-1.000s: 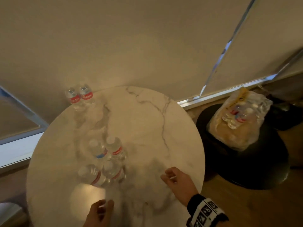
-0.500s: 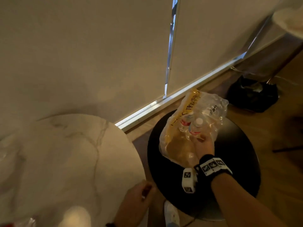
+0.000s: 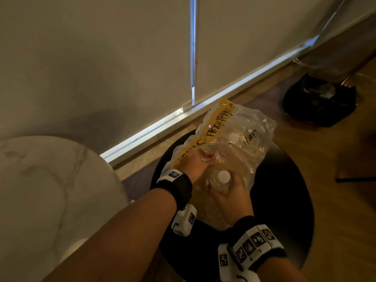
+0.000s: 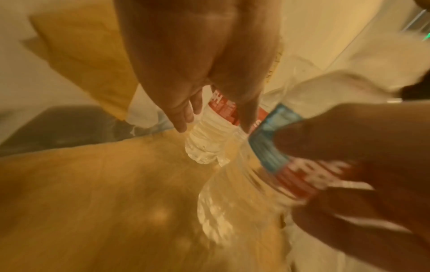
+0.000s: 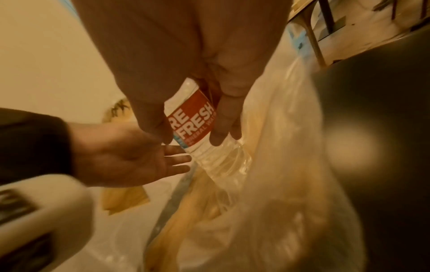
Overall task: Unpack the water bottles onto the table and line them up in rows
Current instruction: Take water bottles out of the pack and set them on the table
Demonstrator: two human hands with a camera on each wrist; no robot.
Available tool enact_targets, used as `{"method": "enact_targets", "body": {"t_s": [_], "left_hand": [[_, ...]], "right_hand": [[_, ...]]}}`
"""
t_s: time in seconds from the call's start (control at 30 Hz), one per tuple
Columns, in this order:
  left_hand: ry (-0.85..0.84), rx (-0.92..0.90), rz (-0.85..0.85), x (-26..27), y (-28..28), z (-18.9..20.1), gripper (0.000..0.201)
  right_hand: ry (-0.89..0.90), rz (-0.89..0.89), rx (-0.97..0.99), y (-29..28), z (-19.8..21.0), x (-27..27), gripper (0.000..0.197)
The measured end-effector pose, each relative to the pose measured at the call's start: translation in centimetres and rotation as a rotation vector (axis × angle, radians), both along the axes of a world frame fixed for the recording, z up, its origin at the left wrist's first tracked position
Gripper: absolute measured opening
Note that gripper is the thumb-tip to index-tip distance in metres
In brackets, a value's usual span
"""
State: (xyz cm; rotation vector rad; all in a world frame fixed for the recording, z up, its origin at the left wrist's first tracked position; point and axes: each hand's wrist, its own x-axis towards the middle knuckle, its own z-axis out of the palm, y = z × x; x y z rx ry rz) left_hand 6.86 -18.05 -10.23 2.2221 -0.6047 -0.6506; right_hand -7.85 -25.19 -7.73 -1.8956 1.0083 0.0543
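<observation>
A crumpled clear and yellow plastic bag (image 3: 247, 146) of water bottles lies on a round black stool (image 3: 284, 202). My left hand (image 3: 200, 163) is inside the bag mouth, thumb and fingers around a red-labelled bottle (image 4: 215, 132). My right hand (image 3: 225, 189) grips another bottle (image 3: 220, 180) with a white cap, just in front of the bag. The right wrist view shows that bottle's red label (image 5: 192, 125) between my right fingers (image 5: 221, 127). One more white cap (image 3: 233, 136) shows through the plastic deeper in the bag.
The round white marble table (image 3: 50, 190) sits left of the stool, only its right edge in view. A wall with a bright window strip (image 3: 162, 125) runs behind. A dark bag (image 3: 319, 102) lies on the wooden floor at far right.
My view swung from the table with its standing bottles to the stool. First my right hand, then my left, reached into the bag. Each now holds a bottle.
</observation>
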Motion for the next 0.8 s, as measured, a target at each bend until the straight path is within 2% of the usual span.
{"method": "enact_targets", "body": {"t_s": [0.1, 0.17, 0.27, 0.4, 0.5, 0.6, 0.8], "left_hand": [[0.077, -0.041, 0.06, -0.5, 0.0, -0.1, 0.038], [0.029, -0.083, 0.097, -1.2, 0.4, 0.9, 0.045], [0.033, -0.1, 0.026, -2.9, 2.5, 2.6, 0.061], [0.178, -0.179, -0.038, -6.4, 8.4, 5.2, 0.067], [0.175, -0.227, 0.061, -10.1, 15.1, 7.5, 0.062], [0.213, -0.304, 0.246, -14.7, 23.4, 9.4, 0.052], [0.16, -0.327, 0.544, -23.8, 42.0, 11.7, 0.053]], "right_hand": [[0.006, 0.027, 0.06, 0.3, 0.6, -2.2, 0.057], [-0.028, 0.007, 0.079, 0.8, 1.2, -3.4, 0.059], [-0.084, -0.002, 0.078, 1.4, 2.6, -5.0, 0.063], [-0.152, 0.06, 0.04, 3.1, 5.3, -6.7, 0.051], [-0.145, 0.167, -0.017, 6.3, 7.9, -7.9, 0.047], [-0.156, 0.291, -0.025, 11.8, 10.6, -9.3, 0.047], [-0.097, 0.528, 0.109, 28.2, 12.3, -12.2, 0.048]]}}
